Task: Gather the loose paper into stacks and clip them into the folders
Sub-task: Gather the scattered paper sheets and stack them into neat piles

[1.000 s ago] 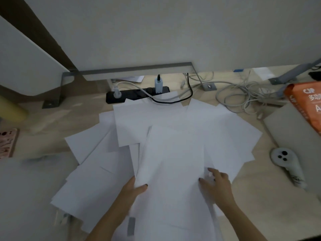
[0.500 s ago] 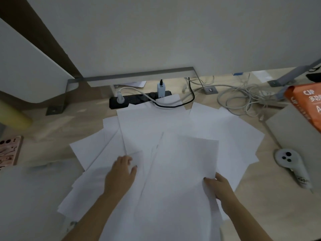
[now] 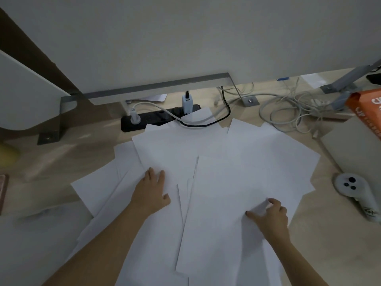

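Several loose white paper sheets (image 3: pixel 185 153) lie fanned and overlapping across the pale wooden desk (image 3: pixel 61 162). My left hand (image 3: pixel 151 193) lies flat, palm down, on a sheet left of the middle, fingers pointing away from me. My right hand (image 3: pixel 270 215) rests on the right side of the top sheet (image 3: pixel 222 195), fingers curled and pinching up a small fold of its edge. No folder can be told apart in this view.
A black power strip (image 3: pixel 152 120) with plugs and cables lies behind the papers. Tangled white cables (image 3: pixel 288 112) sit at the back right. A white controller (image 3: pixel 354 190), a grey board (image 3: pixel 358 149) and an orange paper pack (image 3: pixel 365 108) are at right.
My left hand has slid up and left onto a farther sheet. My right hand has shifted slightly and curled on the top sheet's edge. The view moved closer.
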`<state>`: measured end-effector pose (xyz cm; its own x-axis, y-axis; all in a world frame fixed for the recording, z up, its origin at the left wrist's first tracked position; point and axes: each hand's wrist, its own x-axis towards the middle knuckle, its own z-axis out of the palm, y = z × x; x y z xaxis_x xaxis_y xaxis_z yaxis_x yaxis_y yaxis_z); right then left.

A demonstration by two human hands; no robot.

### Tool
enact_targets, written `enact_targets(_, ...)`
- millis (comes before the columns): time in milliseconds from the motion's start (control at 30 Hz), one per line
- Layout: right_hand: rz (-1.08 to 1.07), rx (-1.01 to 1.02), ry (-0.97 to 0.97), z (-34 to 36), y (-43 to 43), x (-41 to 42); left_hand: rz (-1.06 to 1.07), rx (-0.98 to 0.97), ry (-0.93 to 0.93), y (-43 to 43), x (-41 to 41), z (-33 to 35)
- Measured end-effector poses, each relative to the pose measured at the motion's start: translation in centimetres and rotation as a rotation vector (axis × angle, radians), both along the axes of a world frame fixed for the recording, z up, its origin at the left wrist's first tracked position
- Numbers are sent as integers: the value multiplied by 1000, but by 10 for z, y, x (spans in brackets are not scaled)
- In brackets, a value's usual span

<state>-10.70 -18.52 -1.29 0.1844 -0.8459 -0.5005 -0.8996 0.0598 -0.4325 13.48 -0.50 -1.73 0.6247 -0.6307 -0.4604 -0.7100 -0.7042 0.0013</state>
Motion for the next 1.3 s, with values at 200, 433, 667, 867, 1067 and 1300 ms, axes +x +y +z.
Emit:
enact_targets(200, -58, 186, -29, -3, -1, -1, -208, -165, -219, 8, 18, -3)
enact_targets(433, -157, 254, -266, 2, -4, -15, 73, -673, -280, 20, 10, 46)
enact_targets(667, -206, 321, -291, 4, 2, -17, 167, -1042, -271, 33, -15, 93)
enact_targets(867, -261, 568, -404, 13, 4, -6, -318, -992, -20, 22, -95, 59)
enact_targets(1067, -277, 725, -640, 20, 20, 4, -480, -708, 285, 22, -156, 4)
enact_targets(1300, -196, 429, -591, 16, 16, -8, 107, -772, 95, 14, -110, 3)
